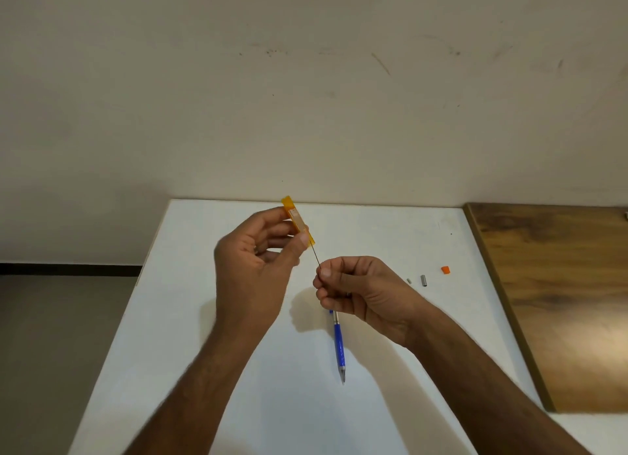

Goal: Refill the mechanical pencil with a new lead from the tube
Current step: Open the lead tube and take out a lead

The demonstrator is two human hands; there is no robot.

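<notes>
Pencil [339, 349] top hidden behind right hand [353, 294].

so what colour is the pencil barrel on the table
Blue, on the mechanical pencil; clearest in the head view.

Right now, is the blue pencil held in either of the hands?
No, the blue pencil lies on the white table, below the right hand.

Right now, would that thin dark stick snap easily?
Probably: the lead looks hair-thin and straight, so likely stiff yet brittle. The right hand pinches its end as it leaves the orange tube; sideways bending might break it.
</notes>
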